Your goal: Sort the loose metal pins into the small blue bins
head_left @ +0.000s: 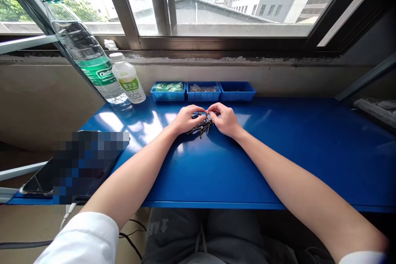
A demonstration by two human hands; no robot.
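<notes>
A small heap of dark slender pins (200, 127) with gold-coloured ends lies on the blue table (262, 165), directly under my hands. My left hand (185, 119) curves over the heap's left side, and my right hand (224, 120) curves over its right side. Their fingertips nearly meet above the heap. The fingers hide the heap's top, so I cannot tell whether either hand grips a pin.
Three blue plastic bins (203, 91) stand in a row along the back wall, two holding bagged parts. A large water bottle (89, 60) leans at the left beside a smaller bottle (127, 78). A phone (37, 181) lies by the table's left edge, partly blurred out.
</notes>
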